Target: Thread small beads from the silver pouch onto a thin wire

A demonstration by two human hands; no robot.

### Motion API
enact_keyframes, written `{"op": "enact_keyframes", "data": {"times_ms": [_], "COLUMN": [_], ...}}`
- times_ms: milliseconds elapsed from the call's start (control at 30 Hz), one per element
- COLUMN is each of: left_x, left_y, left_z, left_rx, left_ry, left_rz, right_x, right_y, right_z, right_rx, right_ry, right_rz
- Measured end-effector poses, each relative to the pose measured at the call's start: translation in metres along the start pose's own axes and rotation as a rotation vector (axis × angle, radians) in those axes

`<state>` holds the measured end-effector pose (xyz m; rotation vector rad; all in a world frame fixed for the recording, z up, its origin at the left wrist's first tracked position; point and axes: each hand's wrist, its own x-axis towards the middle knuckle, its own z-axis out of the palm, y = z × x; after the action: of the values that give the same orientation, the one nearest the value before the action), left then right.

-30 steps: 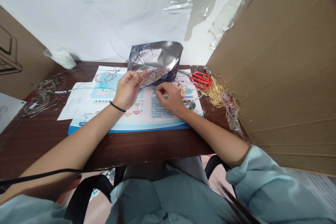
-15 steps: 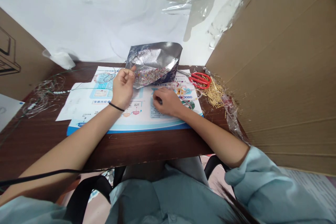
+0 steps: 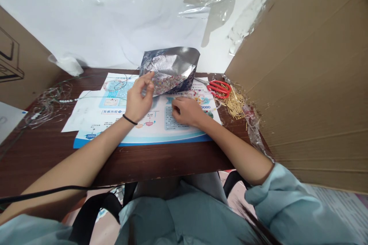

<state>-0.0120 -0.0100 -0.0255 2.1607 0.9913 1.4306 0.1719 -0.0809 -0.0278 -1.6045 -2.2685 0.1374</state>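
A crumpled silver foil bag (image 3: 169, 63) lies at the back of the printed blue-and-white poster sheet (image 3: 138, 138), with many tiny multicoloured beads (image 3: 169, 84) gathered in its lower part. My left hand (image 3: 139, 99) is raised in front of the bag's lower left corner, fingertips at the foil, and I cannot tell whether they pinch anything. A black band circles that wrist. My right hand (image 3: 186, 111) rests on the poster, fingers curled down close to a loose strand of beads (image 3: 189, 95). Anything between those fingertips is hidden.
Red-handled scissors (image 3: 219, 89) and a heap of thin gold pins (image 3: 234, 104) lie on the dark wooden table (image 3: 161, 162) to the right. Crinkled plastic wrap (image 3: 253, 122) runs along a cardboard wall (image 3: 301, 65). Tangled wire (image 3: 48, 103) and white beads lie left.
My left hand has shifted slightly right against the bag, its fingers more spread. My right hand has moved a little right across the poster.
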Motion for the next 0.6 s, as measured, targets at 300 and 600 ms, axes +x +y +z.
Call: {"op": "enact_keyframes", "data": {"times_ms": [300,600], "left_x": [-0.005,-0.01], "left_y": [0.02,0.027], "left_z": [-0.001,-0.001], "left_rx": [0.115,0.175], "left_ry": [-0.114,-0.226], "left_rz": [0.141,0.139], "right_x": [0.001,0.004], "right_y": [0.001,0.005], "right_z": [0.006,0.007], "right_rx": [0.032,0.457], "right_ry": [0.143,0.485], "right_rz": [0.1,-0.001]}}
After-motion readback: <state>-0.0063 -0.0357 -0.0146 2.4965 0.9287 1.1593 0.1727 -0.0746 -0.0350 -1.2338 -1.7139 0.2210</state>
